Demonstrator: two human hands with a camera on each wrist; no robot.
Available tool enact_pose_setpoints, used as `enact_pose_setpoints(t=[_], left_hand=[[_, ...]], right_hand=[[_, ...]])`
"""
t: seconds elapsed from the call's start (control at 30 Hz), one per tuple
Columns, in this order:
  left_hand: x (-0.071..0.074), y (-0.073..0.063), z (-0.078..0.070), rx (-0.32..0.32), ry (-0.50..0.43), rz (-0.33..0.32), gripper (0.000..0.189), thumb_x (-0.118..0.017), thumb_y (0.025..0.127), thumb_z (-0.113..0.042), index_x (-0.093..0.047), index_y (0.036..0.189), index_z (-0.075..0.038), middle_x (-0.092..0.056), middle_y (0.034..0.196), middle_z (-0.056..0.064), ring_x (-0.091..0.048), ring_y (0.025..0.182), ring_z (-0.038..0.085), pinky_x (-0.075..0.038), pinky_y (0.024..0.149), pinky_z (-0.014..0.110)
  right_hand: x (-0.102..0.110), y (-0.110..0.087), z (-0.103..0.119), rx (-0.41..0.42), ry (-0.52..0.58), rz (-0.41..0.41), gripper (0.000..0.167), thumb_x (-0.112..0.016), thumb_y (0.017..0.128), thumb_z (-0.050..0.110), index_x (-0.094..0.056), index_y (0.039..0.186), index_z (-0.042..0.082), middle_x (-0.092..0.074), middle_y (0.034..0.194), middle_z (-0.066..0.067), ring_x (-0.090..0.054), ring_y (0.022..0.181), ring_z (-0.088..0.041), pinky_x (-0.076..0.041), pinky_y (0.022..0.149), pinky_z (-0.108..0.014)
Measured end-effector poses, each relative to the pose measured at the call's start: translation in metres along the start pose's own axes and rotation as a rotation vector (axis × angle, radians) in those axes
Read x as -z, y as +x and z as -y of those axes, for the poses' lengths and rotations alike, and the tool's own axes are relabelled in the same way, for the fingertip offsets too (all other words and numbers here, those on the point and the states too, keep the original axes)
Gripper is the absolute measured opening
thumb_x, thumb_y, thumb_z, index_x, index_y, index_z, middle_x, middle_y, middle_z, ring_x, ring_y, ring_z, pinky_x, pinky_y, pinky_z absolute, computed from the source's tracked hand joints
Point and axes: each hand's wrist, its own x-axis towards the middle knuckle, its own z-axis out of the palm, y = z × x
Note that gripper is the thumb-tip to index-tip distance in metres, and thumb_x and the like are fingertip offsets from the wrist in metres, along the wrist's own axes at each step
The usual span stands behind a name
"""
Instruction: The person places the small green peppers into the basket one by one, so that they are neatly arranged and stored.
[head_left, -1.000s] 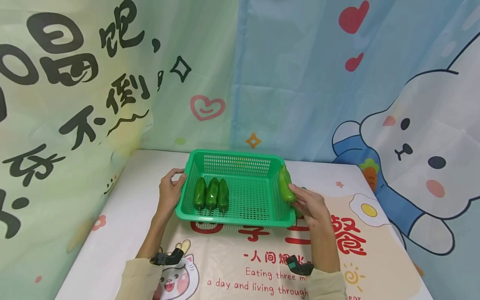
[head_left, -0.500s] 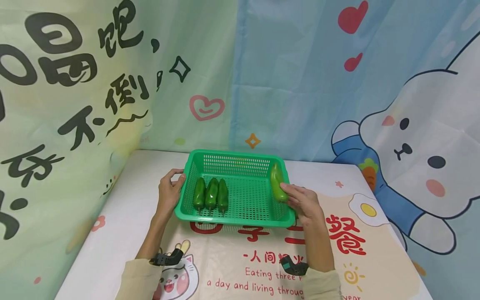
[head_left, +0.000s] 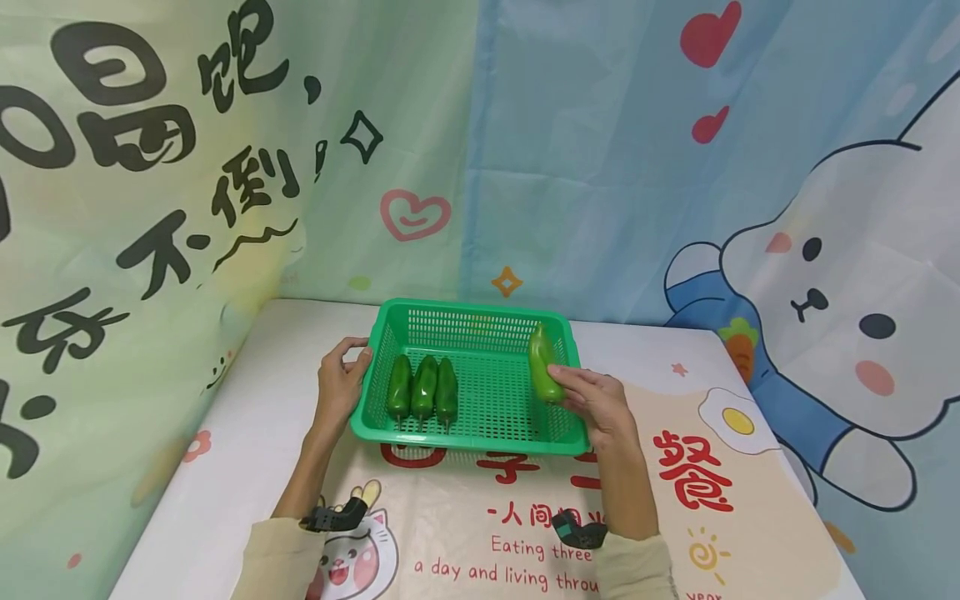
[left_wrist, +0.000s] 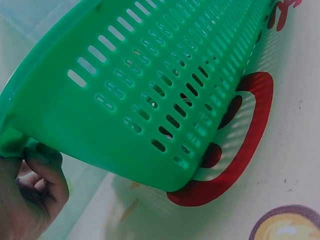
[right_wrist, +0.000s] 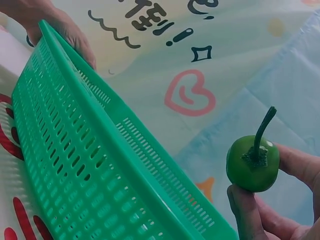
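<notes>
Placing, apparently: right hand [head_left: 600,400] pinches pepper [head_left: 542,360] over basket [head_left: 472,442] at three o'clock; left hand [head_left: 339,379] grips rim [head_left: 360,411]; lowering seems next.

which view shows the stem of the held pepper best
The right wrist view: it faces the pepper end-on, so the curved stem stands out clearly. The head view shows the pepper lengthwise, its stem too small to make out well; the left wrist view shows no discernible stem.
</notes>
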Motion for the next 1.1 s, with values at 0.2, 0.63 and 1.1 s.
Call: enact_pose_setpoints(t=[0.2, 0.63, 1.1], left_hand=[[0.000, 0.000, 0.000, 0.001, -0.002, -0.003, 0.034, -0.057, 0.116, -0.023, -0.067, 0.141, -0.003, -0.079, 0.095, 0.033, -0.070, 0.058, 0.005, -0.057, 0.056, 0.022], [0.000, 0.000, 0.001, -0.003, 0.001, -0.004, 0.034, -0.057, 0.116, -0.024, -0.067, 0.141, -0.003, -0.079, 0.096, 0.033, -0.071, 0.059, 0.007, -0.057, 0.056, 0.023], [0.000, 0.001, 0.002, -0.007, 0.011, -0.002, 0.034, -0.057, 0.116, -0.024, -0.067, 0.140, -0.004, -0.079, 0.093, 0.032, -0.069, 0.057, 0.005, -0.057, 0.056, 0.023]], right_hand=[[-0.007, 0.002, -0.004, 0.038, -0.012, -0.014, 0.062, -0.089, 0.094, 0.029, -0.067, 0.140, -0.006, -0.077, 0.105, 0.004, -0.076, 0.089, -0.008, -0.061, 0.082, -0.022], [-0.022, 0.005, -0.006, 0.058, -0.021, -0.011, 0.055, -0.091, 0.092, 0.025, -0.073, 0.133, -0.005, -0.080, 0.091, 0.006, -0.078, 0.080, -0.006, -0.064, 0.080, -0.025], [-0.040, 0.007, -0.010, 0.085, -0.041, -0.068, 0.054, -0.094, 0.089, 0.026, -0.075, 0.127, -0.006, -0.080, 0.100, -0.003, -0.077, 0.078, -0.009, -0.064, 0.079, -0.027]])
